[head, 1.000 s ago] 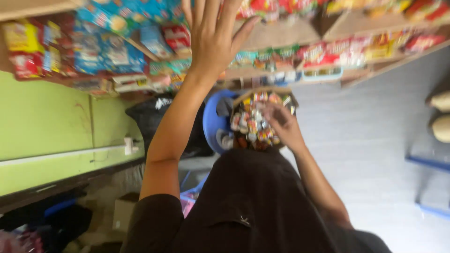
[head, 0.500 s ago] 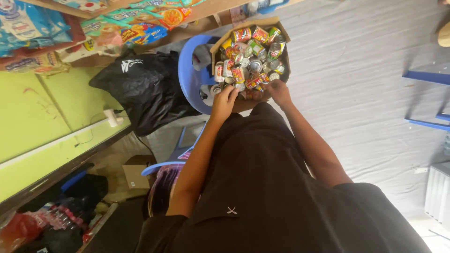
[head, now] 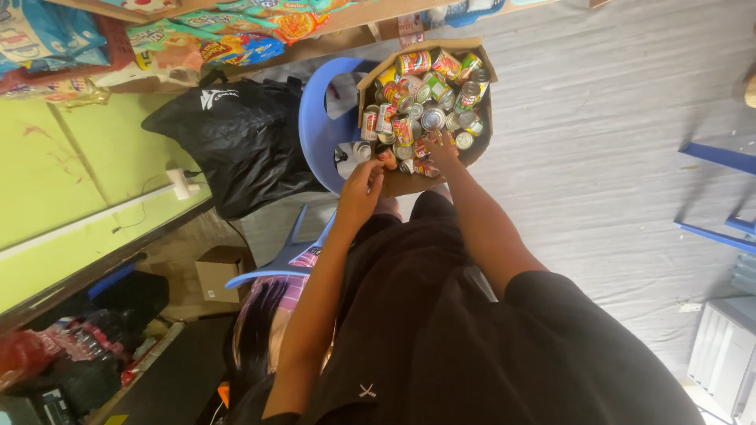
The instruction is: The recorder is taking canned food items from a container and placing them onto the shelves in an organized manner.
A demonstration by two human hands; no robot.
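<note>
I see a brown cardboard box (head: pixel 472 149) heaped with small tins (head: pixel 421 98), their labels red, green, yellow and silver, some lying on their sides, some showing a bare metal end. The box sits on the seat of a blue plastic chair (head: pixel 319 126), straight ahead of my body and just above my knees in the view. My left hand (head: pixel 361 191) rests at the near edge of the box, fingers curled over the cardboard rim beside a red-labelled tin; whether it pinches the rim or only leans on it I cannot tell. My right hand (head: pixel 441 148) lies on the tins at the near side of the heap, fingers spread across them, closed around none that I can make out.

The near rim of the box meets my lap, so there is little slack on that side. To the left a black plastic bag (head: pixel 236 145) crowds against the chair, with a green wall (head: pixel 71 197) behind it and a shelf of bright snack packets (head: pixel 236 43) above. To the right the grey floor (head: pixel 614 157) lies open as far as a blue metal frame (head: pixel 717 157). Low on the left stands a small cardboard carton (head: pixel 220 271).
</note>
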